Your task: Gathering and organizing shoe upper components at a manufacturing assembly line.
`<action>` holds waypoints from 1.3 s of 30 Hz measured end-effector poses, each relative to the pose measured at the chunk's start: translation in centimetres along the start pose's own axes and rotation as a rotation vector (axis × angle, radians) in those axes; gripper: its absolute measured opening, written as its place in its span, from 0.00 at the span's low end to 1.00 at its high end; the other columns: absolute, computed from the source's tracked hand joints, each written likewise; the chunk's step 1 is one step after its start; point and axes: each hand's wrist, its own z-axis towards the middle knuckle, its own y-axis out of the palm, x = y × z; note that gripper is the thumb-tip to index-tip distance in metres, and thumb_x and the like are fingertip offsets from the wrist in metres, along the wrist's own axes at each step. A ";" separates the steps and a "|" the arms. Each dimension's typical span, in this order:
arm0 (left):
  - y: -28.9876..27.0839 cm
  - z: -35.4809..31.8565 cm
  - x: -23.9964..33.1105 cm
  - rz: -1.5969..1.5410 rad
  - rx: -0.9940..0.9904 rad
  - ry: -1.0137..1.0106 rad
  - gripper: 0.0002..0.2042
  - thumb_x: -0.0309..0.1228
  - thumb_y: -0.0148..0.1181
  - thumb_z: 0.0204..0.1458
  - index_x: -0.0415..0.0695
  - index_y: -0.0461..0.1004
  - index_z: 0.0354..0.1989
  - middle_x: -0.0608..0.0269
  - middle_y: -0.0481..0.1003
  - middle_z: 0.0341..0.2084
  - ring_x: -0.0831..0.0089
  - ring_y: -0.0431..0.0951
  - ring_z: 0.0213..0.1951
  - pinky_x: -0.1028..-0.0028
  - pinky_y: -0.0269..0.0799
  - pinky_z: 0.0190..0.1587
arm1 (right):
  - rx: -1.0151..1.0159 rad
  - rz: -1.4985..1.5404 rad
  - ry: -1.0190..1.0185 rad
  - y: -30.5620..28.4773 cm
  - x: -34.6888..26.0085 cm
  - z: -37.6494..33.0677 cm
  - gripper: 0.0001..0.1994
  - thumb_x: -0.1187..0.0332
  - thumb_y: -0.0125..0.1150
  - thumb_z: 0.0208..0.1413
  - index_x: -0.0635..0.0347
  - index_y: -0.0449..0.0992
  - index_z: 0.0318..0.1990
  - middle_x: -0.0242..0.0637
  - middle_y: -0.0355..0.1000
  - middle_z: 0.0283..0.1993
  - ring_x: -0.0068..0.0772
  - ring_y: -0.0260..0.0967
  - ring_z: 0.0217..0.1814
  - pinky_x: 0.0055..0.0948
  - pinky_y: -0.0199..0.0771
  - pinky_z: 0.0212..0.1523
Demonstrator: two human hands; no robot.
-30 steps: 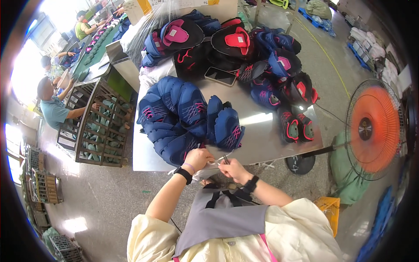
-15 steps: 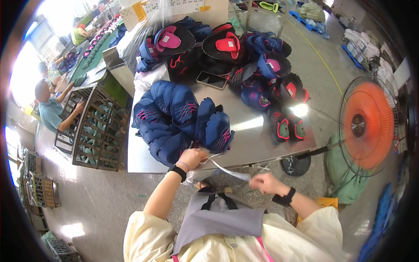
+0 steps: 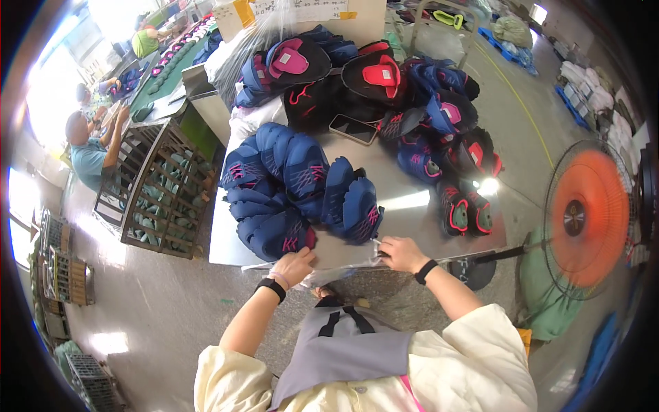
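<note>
Blue shoe uppers (image 3: 274, 165) with pink lacing lie nested in a curved bundle on the left of the metal table. My left hand (image 3: 294, 266) is at the table's front edge, just below the nearest upper. Its fingers are bent together, and what they hold is hidden. To the right, by the same edge, my right hand (image 3: 403, 255) pinches a small dark object (image 3: 382, 253); its kind is too small to tell. A bit of white strip (image 3: 376, 243) shows beside those fingertips.
The metal table (image 3: 412, 220) also bears a phone (image 3: 353, 128), black-and-red uppers (image 3: 374, 79) and more blue ones at the back and right. A standing fan (image 3: 583, 216) is on the right. A slatted crate (image 3: 158, 192) stands left, with a person (image 3: 93, 154) behind it.
My right hand has moved up and left to the table edge. The white strip that stretched between my hands no longer spans them. My left hand has dropped slightly lower.
</note>
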 end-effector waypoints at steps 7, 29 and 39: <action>-2.1 3.9 2.2 -0.169 -0.330 -0.146 0.10 0.36 0.51 0.46 0.59 0.74 0.38 0.70 0.66 0.44 0.69 0.74 0.40 0.71 0.73 0.33 | 0.235 0.303 0.057 -1.6 1.6 -1.8 0.05 0.69 0.57 0.47 0.58 0.75 0.31 0.35 0.72 0.27 0.36 0.70 0.28 0.29 0.68 0.28; -11.2 13.2 -4.4 -0.490 0.500 -0.303 0.11 0.28 0.50 0.45 0.51 0.73 0.38 0.66 0.74 0.33 0.65 0.76 0.31 0.69 0.73 0.29 | 1.303 0.958 1.323 -8.6 8.7 -18.2 0.03 0.73 0.45 0.49 0.53 0.63 0.27 0.22 0.52 0.13 0.16 0.49 0.10 0.19 0.45 0.07; -3.1 0.4 -36.0 -0.595 0.147 -0.845 0.35 0.55 0.55 0.43 0.33 0.66 0.49 0.42 0.70 0.45 0.53 0.71 0.45 0.64 0.66 0.48 | 0.186 0.895 0.365 -6.0 -8.5 26.0 0.11 0.71 0.48 0.55 0.63 0.71 0.44 0.36 0.73 0.36 0.22 0.72 0.32 0.19 0.68 0.27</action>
